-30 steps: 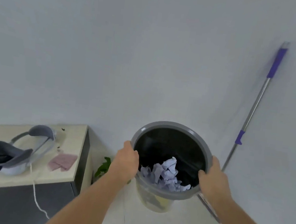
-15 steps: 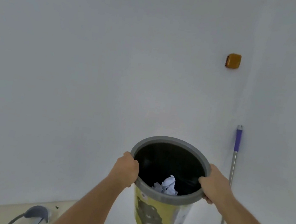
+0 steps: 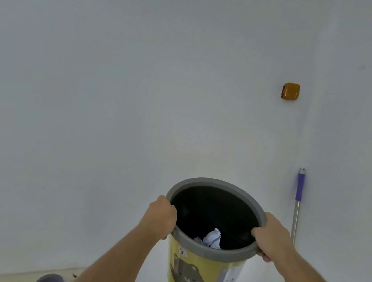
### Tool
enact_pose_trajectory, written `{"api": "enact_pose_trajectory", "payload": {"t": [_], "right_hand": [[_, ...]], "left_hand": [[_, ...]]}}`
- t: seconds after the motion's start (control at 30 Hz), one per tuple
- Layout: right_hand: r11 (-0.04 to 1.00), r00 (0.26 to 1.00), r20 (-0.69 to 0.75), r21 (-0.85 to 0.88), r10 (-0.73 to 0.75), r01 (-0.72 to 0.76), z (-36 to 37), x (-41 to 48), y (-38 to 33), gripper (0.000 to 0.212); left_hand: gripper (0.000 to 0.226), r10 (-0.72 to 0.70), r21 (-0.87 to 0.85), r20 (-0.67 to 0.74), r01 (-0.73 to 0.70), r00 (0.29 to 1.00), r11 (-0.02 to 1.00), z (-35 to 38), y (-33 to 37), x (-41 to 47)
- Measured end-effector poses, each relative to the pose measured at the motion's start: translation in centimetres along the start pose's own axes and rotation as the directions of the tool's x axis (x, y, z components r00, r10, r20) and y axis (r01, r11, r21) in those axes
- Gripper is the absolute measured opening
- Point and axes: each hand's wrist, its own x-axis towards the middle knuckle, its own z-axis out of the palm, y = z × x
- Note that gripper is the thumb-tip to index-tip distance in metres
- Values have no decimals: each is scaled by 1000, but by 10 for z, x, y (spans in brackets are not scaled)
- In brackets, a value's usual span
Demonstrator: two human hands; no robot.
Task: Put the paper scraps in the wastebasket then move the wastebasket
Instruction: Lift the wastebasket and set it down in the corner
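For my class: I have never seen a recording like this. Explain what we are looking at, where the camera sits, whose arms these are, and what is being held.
There is no machine here. A person wears one wide-angle camera on the head, so you see their own two bare arms reaching forward. The left hand and the right hand each grip opposite sides of the grey rim of a wastebasket, yellow with a bear drawing, held up in the air. Inside it lie crumpled paper scraps. Behind is a plain white wall with a small orange block fixed to it, and a mop handle with a purple grip stands at the right. At the bottom left, the edge of a pale tabletop and a grey object just show.
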Motion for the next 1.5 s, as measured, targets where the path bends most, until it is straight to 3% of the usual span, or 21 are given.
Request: {"api": "enact_pose_trajectory", "payload": {"t": [0.47, 1.17, 1.5], "right_hand": [[997, 997, -35, -15, 75, -76, -2, 19, 26, 34], [993, 989, -91, -25, 112, -115, -32, 246, 82, 29], [985, 971, -174, -21, 165, -171, -18, 324, 89, 31]], "left_hand": [[24, 57, -23, 91, -55, 994, 998, 29, 6, 21], [23, 43, -60, 150, -34, 988, 998, 174, 89, 196], [24, 145, -52, 246, -136, 958, 989, 216, 109, 293]]}}
